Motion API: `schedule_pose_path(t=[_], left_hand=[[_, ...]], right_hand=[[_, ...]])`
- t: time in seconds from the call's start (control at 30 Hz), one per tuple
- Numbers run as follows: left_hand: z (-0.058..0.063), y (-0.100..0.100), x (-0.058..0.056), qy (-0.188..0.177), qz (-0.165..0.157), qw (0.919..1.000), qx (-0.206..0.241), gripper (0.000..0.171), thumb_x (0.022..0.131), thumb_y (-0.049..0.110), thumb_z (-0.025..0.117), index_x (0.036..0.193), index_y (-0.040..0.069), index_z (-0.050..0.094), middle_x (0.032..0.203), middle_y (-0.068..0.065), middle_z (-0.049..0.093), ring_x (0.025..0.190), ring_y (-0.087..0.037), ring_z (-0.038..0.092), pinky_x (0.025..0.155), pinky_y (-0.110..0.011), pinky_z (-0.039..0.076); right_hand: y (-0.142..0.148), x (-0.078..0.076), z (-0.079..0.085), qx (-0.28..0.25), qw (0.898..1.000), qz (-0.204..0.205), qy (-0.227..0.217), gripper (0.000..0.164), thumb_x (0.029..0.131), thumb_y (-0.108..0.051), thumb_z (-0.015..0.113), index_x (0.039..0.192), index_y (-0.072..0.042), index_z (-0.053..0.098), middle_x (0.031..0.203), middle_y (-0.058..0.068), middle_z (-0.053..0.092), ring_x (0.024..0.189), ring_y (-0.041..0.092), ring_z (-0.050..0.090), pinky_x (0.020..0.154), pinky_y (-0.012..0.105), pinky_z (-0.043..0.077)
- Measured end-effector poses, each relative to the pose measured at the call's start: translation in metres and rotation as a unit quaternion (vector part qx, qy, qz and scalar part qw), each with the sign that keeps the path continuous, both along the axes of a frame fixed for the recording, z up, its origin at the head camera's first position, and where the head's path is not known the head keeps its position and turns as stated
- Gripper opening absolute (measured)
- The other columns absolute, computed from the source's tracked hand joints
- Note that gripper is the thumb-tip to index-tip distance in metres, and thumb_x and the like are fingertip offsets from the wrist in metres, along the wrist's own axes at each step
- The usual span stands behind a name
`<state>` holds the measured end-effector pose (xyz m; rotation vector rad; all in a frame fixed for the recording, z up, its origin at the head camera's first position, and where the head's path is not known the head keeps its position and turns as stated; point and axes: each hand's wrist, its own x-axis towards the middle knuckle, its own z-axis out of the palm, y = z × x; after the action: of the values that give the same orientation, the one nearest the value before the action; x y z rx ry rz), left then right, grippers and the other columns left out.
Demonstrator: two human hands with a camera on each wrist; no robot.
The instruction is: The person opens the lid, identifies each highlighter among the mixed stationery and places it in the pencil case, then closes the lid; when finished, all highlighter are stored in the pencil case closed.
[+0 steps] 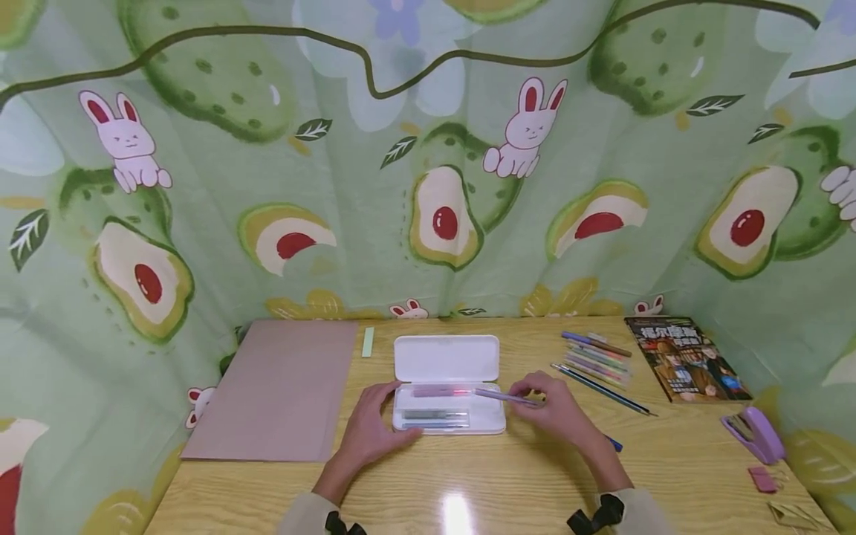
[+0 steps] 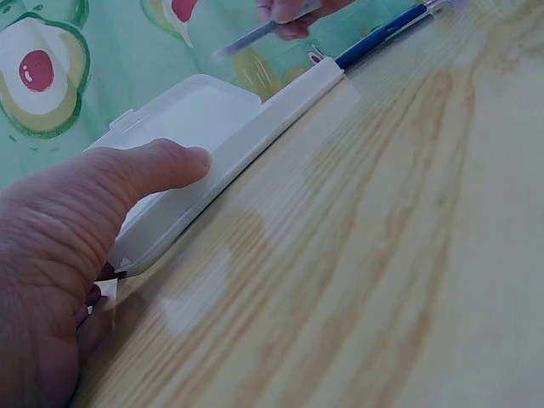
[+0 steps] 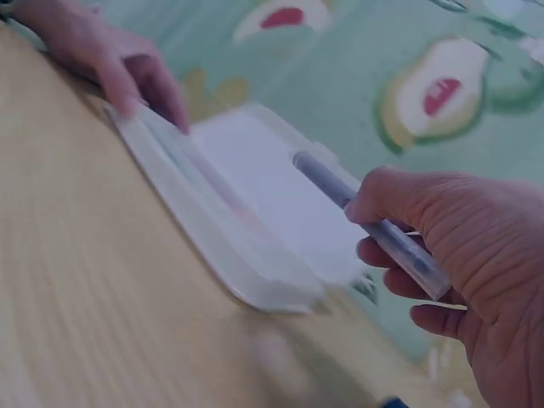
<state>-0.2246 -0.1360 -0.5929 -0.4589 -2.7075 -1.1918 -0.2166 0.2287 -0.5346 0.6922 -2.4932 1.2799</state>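
Observation:
A white pencil case [image 1: 446, 358] lies on the table with its lid tipped back. Inside it are a pinkish pen [image 1: 431, 391] along the back and a few slim pens [image 1: 435, 418] towards the front. My left hand [image 1: 374, 427] grips the case's left end, its thumb [image 2: 174, 163] on the front rim. Between thumb and fingers, my right hand [image 1: 551, 407] pinches a greyish-purple pen [image 3: 323, 178]. That pen points left over the right end of the case; in the right wrist view it is above the case.
A mauve board [image 1: 274, 390] and a pale green strip [image 1: 368, 342] lie left. To the right are several pens [image 1: 595, 360], dark slim sticks [image 1: 605, 388], a book [image 1: 689, 360], a purple stapler [image 1: 762, 435] and clips [image 1: 762, 479]. A blue pen [image 1: 613, 443] is partly behind my right forearm.

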Motion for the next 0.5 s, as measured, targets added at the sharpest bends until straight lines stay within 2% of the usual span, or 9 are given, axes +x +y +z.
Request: schedule_pose_path(t=[0.23,0.37,0.5], left_hand=[[0.001,0.001,-0.001,0.006,0.005,1.0000,-0.002,0.095,0.068,0.060,0.091,0.145,0.015,0.060,0.142,-0.008,0.060,0.135,-0.031,0.052,0.110,-0.055,0.045],[0.001,0.002,-0.001,0.005,0.002,0.9999,-0.009,0.095,0.069,0.061,0.090,0.146,0.016,0.059,0.143,-0.008,0.059,0.135,-0.030,0.052,0.111,-0.054,0.044],[0.001,0.002,0.000,0.002,0.002,1.0000,-0.009,0.094,0.069,0.061,0.090,0.146,0.016,0.059,0.143,-0.008,0.059,0.135,-0.030,0.051,0.111,-0.054,0.044]], right_hand=[[-0.054,0.000,-0.002,0.040,0.995,0.087,-0.019,0.003,0.093,-0.013,0.080,0.091,-0.014,0.078,0.089,-0.009,0.068,0.087,0.014,0.059,0.079,0.033,0.052],[-0.075,-0.004,-0.008,0.082,0.992,0.092,-0.010,0.004,0.092,-0.017,0.081,0.091,-0.014,0.079,0.088,-0.006,0.063,0.084,0.017,0.052,0.077,0.030,0.044],[-0.091,-0.007,-0.013,0.115,0.990,0.083,0.004,0.005,0.091,-0.019,0.083,0.091,-0.016,0.079,0.090,-0.004,0.060,0.084,0.015,0.046,0.076,0.030,0.040]])
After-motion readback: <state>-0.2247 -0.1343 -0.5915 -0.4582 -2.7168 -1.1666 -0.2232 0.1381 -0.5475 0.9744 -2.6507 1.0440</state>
